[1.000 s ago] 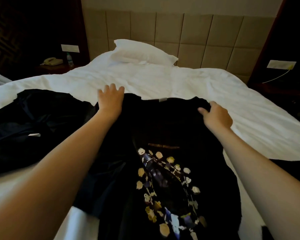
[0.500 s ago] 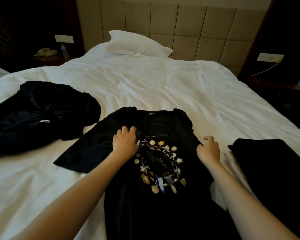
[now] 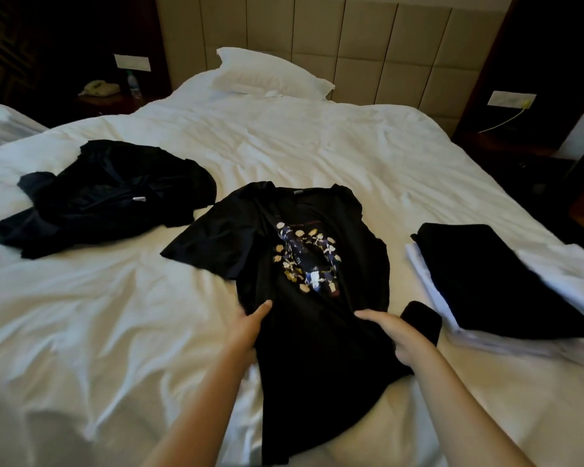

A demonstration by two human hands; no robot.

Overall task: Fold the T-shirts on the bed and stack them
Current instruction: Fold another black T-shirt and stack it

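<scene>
A white bed (image 3: 317, 146) is covered at its middle by a printed black shirt (image 3: 304, 352) spread face up, with a crumpled dark heap (image 3: 115, 193) left of it and a folded stack (image 3: 486, 281) right of it. The shirt's lower part is touched by the left hand (image 3: 248, 330) at one edge and the right hand (image 3: 397, 337) near the other; whether cloth is grasped cannot be told

you see matt black cloth — the t-shirt (image 3: 317, 348), centre frame — on a creased white cotton-like sheet (image 3: 115, 315).
</scene>
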